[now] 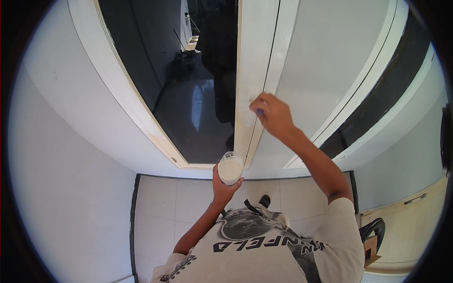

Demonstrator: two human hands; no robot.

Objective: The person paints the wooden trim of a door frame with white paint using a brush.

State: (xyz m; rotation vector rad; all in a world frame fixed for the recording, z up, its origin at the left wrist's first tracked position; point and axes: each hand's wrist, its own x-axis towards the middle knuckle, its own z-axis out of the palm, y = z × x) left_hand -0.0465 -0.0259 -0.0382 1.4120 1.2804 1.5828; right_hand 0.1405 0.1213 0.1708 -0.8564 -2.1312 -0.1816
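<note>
Low in front of me, my left hand (226, 186) is wrapped round a clear plastic cup (231, 170) of cream-white paint, with smears on its upper wall. My right hand (272, 113) is raised, its fingers closed against the cream-white door frame (250, 56). A bit of blue handle (259, 112) shows between those fingers; it looks like a paintbrush, mostly hidden by the hand. A dark glass pane (198, 94) fills the frame to the left of my right hand. Just right of the frame's long seam is a pale panel (325, 52).
Grey-white walls (71, 127) curve round both sides. Pale floor tiles (155, 198) with a dark skirting strip lie below, where my dark shoe (265, 201) shows. At lower right stand a cardboard box (372, 250) with a black curved thing (375, 228) and a cream door (401, 236).
</note>
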